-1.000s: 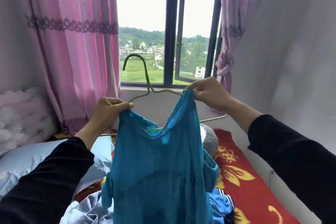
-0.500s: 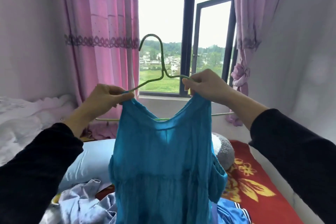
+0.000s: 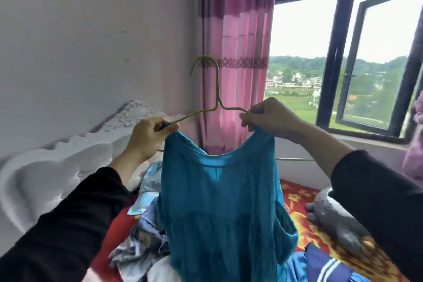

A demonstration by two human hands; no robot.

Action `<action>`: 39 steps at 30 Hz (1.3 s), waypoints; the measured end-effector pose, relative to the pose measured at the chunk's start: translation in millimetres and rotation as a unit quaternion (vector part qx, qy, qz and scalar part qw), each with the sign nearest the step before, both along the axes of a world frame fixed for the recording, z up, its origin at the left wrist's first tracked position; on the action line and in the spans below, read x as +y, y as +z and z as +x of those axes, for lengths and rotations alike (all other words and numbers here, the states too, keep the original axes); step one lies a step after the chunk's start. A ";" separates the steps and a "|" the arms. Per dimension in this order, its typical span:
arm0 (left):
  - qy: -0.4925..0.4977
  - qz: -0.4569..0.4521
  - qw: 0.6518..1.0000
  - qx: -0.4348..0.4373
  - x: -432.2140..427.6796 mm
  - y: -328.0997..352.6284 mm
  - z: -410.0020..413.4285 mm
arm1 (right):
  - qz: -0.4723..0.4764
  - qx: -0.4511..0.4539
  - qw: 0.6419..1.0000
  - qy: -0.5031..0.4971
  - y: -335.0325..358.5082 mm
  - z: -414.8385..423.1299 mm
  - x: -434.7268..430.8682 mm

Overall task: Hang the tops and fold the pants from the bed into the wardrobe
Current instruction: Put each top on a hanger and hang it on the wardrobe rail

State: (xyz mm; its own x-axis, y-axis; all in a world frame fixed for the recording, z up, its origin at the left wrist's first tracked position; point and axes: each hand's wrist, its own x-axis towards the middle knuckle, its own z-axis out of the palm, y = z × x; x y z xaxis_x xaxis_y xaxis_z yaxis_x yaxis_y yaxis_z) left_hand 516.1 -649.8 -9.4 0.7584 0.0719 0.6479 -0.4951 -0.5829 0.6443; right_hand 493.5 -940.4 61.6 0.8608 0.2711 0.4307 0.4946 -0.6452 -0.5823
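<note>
Left hand (image 3: 148,135), 9 o'clock, and right hand (image 3: 270,117), 3 o'clock, each pinch a shoulder of the crinkled teal top (image 3: 219,201) against the thin green wire hanger (image 3: 217,91), hook at 12; hem apparently over rumpled clothes pile (image 3: 142,242)

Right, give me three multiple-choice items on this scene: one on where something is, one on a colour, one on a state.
1. Where does the grey plush toy lie? A on the red cover, at the right; B on the windowsill; C on the headboard.
2. What colour is the wire hanger? A white; B green; C black.
3. How is the teal top? A folded flat; B bunched in the pile; C held up at the hanger by both hands.
1 A: it lies on the red cover, right of the top.
2 B: its hook shows green against the pink curtain.
3 C: the left hand and right hand each pinch a shoulder.
</note>
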 end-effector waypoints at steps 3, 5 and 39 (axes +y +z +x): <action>0.069 0.002 0.998 -0.010 43.2 6.7 -50.0 | -0.010 0.033 0.994 0.103 16.9 -26.8 47.5; 0.117 0.009 0.993 -0.023 76.9 12.3 -81.3 | -0.028 0.041 0.984 0.172 29.7 -43.6 85.6; 0.459 0.061 0.858 0.221 653.4 -38.2 -368.2 | -0.152 0.070 0.908 0.384 -11.1 -231.9 782.3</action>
State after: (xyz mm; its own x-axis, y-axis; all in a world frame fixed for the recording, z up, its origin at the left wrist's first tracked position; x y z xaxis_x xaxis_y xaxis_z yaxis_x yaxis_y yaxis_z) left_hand 147.9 3.5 -47.6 0.5913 0.7229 0.3574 0.4858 -0.6731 0.5577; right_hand 261.6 -158.1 50.5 0.4075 0.9028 0.1371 0.8019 -0.2819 -0.5268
